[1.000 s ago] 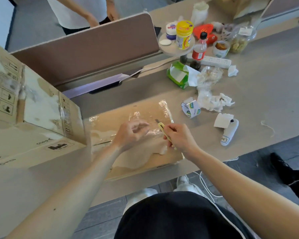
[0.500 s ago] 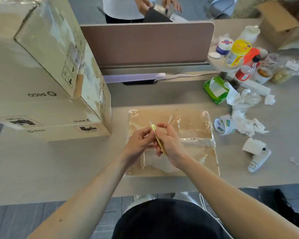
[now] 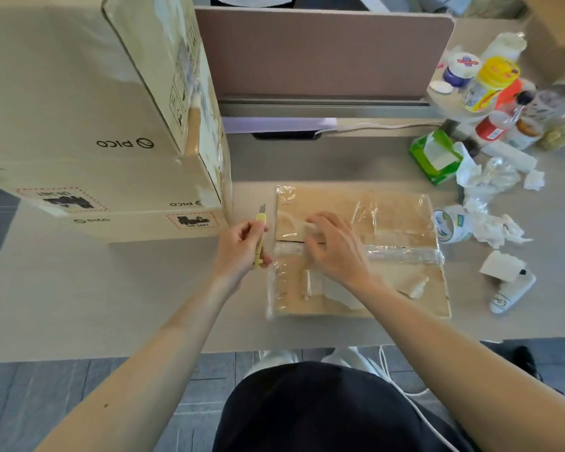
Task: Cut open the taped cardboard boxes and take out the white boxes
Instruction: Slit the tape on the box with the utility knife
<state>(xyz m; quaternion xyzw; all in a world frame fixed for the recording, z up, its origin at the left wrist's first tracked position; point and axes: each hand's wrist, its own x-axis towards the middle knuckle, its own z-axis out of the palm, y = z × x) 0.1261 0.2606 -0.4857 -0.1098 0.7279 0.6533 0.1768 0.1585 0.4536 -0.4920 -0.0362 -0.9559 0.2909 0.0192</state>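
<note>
Pale desk (image 3: 111, 288), left hand (image 3: 238, 246) clenching a yellow utility knife (image 3: 260, 236), right hand (image 3: 340, 252) pinching clear tape (image 3: 402, 252) on flat brown cardboard box (image 3: 398, 216).

The knife (image 3: 260, 238) in my left hand (image 3: 237, 247) has a smooth yellow plastic body and a grey metal blade tip. The flat box (image 3: 397, 220) under my right hand (image 3: 338, 252) is matt brown cardboard covered with glossy, wrinkled clear tape (image 3: 403, 254). The table (image 3: 111, 288) is smooth and matt.
</note>
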